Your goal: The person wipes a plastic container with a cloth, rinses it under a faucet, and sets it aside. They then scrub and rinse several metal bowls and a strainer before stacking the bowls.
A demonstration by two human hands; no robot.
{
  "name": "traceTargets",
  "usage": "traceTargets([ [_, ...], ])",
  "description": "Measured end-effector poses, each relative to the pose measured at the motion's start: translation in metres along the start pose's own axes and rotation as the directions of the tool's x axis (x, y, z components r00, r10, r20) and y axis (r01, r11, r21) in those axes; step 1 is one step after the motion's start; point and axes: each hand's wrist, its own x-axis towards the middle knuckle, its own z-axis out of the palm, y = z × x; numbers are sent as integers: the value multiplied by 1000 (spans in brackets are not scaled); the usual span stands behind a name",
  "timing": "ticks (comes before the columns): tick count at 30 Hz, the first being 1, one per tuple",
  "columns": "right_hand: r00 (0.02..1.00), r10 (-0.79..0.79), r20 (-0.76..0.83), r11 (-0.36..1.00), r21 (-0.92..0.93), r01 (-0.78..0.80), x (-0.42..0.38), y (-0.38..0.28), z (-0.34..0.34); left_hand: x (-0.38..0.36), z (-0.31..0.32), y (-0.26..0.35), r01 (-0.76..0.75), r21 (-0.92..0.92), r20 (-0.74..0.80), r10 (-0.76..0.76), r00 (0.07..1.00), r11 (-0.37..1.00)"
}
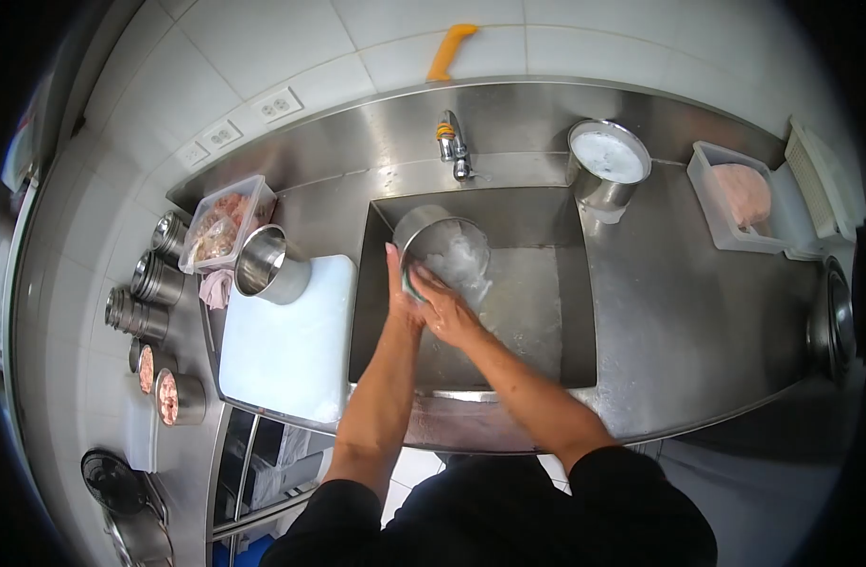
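Note:
A round stainless steel container is tilted over the sink, its opening turned toward me with whitish, sudsy water inside and at its lip. My left hand supports its near left side, fingers stretched up along the outer wall. At the near rim my right hand is closed against the container, close beside the left. A greenish edge shows between the hands; what it is I cannot make out. Shallow water covers part of the sink floor.
A faucet rises behind the sink. A metal pot of foamy water stands at back right, beyond it a plastic tub. On the left are a white cutting board, a steel container and a tub of meat.

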Motion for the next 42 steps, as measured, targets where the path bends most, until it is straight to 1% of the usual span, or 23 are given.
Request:
traceTargets([
  [1, 989, -99, 111, 983, -142, 114, 1, 1, -16, -10, 23, 5, 41, 5, -90, -40, 995, 999],
  [4, 933, 151, 327, 963, -260, -65, 18, 17, -22, -15, 38, 2, 87, 124, -225, -58, 973, 988],
  [5, 924, 270, 269, 955, -197, -222, 21, 16, -19, -11, 34, -1, 91, 185, -242, -44, 969, 979],
  [8, 959, 277, 53, 923, -293, -250, 29, 22, 5, -23, 43, -13, 53, 70, -143, -43, 989, 996],
  [9, 953, 294, -65, 909, -291, -300, 29, 22, 14, -25, 43, -19, 15, -44, -93, -19, 995, 999],
  [12, 989, 144, -28, 973, -176, -147, 25, -6, 22, -10, 7, -14, -172, 27, -59, 173, 983, 985],
  [13, 982, 181, -53, 984, 11, -180, 26, -22, 11, -12, 14, -7, -235, 83, -49, 240, 970, 968],
  [16, 960, -44, 277, 879, -447, 169, 15, -7, -27, -29, 35, 14, -78, 39, 19, 77, 997, 996],
  [17, 958, 33, 285, 877, -468, 109, 20, -4, -28, -30, 40, 9, -50, -1, -138, 50, 989, 999],
  [18, 950, 110, 292, 869, -492, 50, 25, -1, -28, -29, 43, 1, -88, 4, -126, 87, 988, 996],
  [20, 907, 381, 177, 909, -253, -332, 36, 8, -6, -23, 51, -12, -157, 10, -90, 158, 983, 987],
  [21, 780, 624, 49, 781, -70, -620, 45, -1, 5, -19, 48, -16, -136, -29, -39, 135, 990, 990],
  [24, 898, 432, 81, 897, 61, -437, 25, -4, 9, -14, 39, -2, -66, 31, -126, 70, 990, 997],
  [25, 940, 334, 66, 938, 73, -339, 23, -30, -8, -19, 45, 7, -25, 20, -80, 27, 996, 999],
  [28, 944, 151, 292, 977, -192, -97, 24, -7, -23, -24, 49, 8, -40, 91, -109, 49, 993, 995],
  [29, 944, 197, 265, 961, -244, -132, 26, 14, -10, -32, 51, 9, 36, 26, -77, -34, 996, 999],
  [32, 775, 594, 214, 804, -143, -577, 52, -11, -13, -35, 51, 5, 48, 176, -36, -42, 998, 983],
  [33, 839, 526, 140, 849, -35, -527, 47, 3, 1, -17, 25, 3, 38, 284, -100, -10, 995, 958],
  [36, 849, 458, 266, 876, 28, -481, 39, -29, -17, -13, 34, 20, -33, 526, -215, 170, 962, 850],
  [37, 972, 162, 172, 986, 10, -166, 31, -18, -14, -16, 41, 25, -20, 580, -252, 203, 946, 815],
  [39, 844, 162, 511, 934, -356, 36, 23, -8, -43, -23, 46, 32, 124, 685, -363, 189, 913, 718],
  [40, 734, 207, 646, 853, -487, 187, 27, -9, -53, -17, 30, 29, 93, 710, -342, 226, 912, 698],
  [42, 730, 256, 633, 716, -632, 297, 31, -2, -53, -12, 14, 20, 34, 753, -302, 299, 905, 657],
])
